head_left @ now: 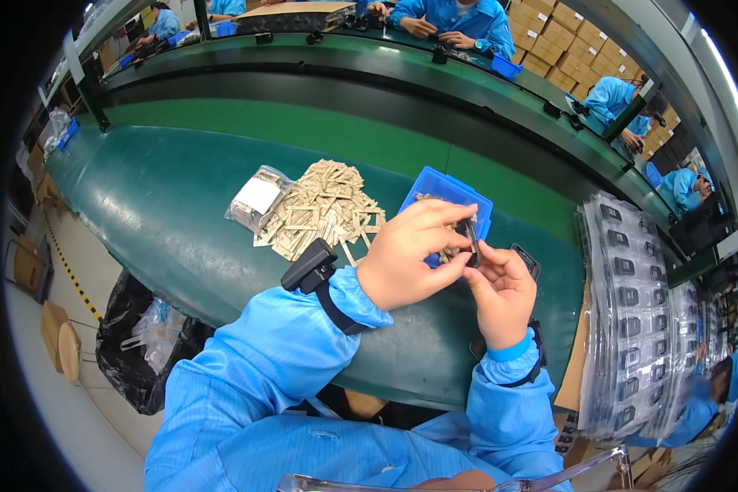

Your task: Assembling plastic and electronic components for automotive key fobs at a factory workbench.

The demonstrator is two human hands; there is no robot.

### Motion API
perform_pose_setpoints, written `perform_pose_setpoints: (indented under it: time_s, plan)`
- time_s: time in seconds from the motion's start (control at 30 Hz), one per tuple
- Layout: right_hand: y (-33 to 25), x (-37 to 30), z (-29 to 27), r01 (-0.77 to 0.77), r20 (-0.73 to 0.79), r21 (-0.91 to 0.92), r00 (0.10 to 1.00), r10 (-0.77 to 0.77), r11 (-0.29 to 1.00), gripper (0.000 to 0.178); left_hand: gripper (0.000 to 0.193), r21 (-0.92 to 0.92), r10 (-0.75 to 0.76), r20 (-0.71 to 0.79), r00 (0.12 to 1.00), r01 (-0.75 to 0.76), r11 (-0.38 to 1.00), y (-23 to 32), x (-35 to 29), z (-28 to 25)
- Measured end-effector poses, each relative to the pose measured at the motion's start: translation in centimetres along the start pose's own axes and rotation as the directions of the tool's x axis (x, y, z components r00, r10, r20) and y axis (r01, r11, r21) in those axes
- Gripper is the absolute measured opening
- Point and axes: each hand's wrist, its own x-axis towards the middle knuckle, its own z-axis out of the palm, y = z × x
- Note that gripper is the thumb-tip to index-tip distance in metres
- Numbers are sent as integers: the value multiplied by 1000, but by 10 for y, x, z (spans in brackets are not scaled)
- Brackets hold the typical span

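Over the near side of a blue plastic bin (439, 182), both my hands meet around a small black rectangular part (470, 235). My left hand (414, 252) reaches across from the left and pinches it between bent fingers and thumb. From the right, the thumb and fingertips of my right hand (504, 295) close on its lower end. My fingers cover much of the part. Small beige pieces show inside the bin, partly hidden by the left hand. Left of the hands lies a heap of thin beige rectangular frames (324, 205) on the green work surface (180, 180).
A clear bag with a white label (258, 195) touches the heap. Stacked clear trays (631, 312) holding black parts stand at the right. A dark device (525, 261) lies beyond my right hand. Below left is a black-lined waste bin (127, 344). Co-workers sit across the conveyor line (303, 70).
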Motion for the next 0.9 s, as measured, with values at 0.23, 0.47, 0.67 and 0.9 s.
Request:
perform_pose_setpoints:
  time_s: [0.23,0.47,0.67,0.9]
  plan:
    - [0,-1,1,132,-33,-322,988,-150,938,35,12,-50,-109,70,992,112,992,1,-5,6]
    - [-3,0,3,216,37,-449,974,-223,867,32,9,-60,-102,56,993,105,993,3,-5,5]
    - [-1,-2,3,171,53,-286,985,-163,943,36,7,-83,-127,20,992,128,988,-1,-4,5]
    - [-7,1,3,60,-67,-76,996,-65,995,33,7,222,-268,-143,953,295,930,-18,8,-16]
